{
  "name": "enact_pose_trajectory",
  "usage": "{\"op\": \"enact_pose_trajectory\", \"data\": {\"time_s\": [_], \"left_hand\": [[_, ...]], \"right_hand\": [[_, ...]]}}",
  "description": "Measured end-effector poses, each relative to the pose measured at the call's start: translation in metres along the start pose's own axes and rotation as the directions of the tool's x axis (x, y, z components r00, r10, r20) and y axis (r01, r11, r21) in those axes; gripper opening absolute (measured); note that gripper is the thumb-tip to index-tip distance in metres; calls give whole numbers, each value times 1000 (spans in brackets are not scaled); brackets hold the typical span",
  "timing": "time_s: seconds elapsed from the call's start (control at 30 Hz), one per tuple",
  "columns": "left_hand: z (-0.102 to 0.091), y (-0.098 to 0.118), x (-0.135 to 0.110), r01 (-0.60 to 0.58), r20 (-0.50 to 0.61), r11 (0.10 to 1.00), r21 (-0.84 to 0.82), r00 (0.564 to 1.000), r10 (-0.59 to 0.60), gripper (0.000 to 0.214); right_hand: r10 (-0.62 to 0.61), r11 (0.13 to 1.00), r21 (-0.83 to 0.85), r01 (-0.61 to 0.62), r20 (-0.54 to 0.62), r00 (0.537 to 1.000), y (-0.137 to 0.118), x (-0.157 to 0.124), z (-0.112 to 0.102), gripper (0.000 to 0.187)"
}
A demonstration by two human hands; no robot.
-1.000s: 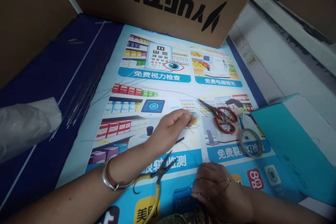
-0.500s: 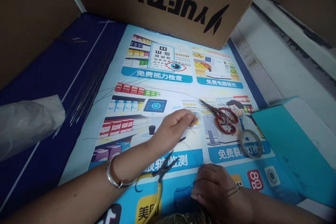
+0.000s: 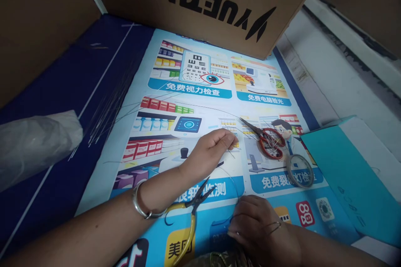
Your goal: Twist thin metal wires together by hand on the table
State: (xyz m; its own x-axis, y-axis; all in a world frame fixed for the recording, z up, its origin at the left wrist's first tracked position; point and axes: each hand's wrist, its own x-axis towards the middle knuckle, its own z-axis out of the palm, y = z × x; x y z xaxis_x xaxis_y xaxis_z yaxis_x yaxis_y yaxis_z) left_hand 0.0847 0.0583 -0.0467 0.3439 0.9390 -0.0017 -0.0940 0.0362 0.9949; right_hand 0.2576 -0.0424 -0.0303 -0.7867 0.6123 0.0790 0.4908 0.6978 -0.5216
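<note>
My left hand (image 3: 216,146) is closed in a pinch, with short ends of thin wire poking out by its fingertips. Lower down, my right hand (image 3: 253,223) is curled shut; a thin curved wire (image 3: 233,181) runs into it from above. What lies inside its fingers is mostly hidden. Yellow-handled pliers (image 3: 192,212) lie with jaws apart beside my left wrist. To the right of my left hand rest red-handled scissors (image 3: 265,135), with several short wire pieces around the handles. A roll of clear tape (image 3: 300,171) lies just below the scissors.
Many thin wires (image 3: 109,104) are spread at the left by a plastic-wrapped bundle (image 3: 40,146). A large cardboard box (image 3: 200,16) stands at the back. A teal box (image 3: 354,171) sits at the right. Printed sheet (image 3: 206,106) covers the table.
The whole view has shifted slightly, so most things sit a little farther right. Both hands keep nearly the same pose and place.
</note>
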Motion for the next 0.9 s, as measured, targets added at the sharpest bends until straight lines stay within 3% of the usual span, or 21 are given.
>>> {"op": "enact_pose_trajectory", "data": {"time_s": [0.9], "left_hand": [[0, 0, 0, 3, 1, 1000, -14, 1000, -3, 29]], "right_hand": [[27, 996, 82, -25, -20, 999, 1, -3, 2, 13]]}}
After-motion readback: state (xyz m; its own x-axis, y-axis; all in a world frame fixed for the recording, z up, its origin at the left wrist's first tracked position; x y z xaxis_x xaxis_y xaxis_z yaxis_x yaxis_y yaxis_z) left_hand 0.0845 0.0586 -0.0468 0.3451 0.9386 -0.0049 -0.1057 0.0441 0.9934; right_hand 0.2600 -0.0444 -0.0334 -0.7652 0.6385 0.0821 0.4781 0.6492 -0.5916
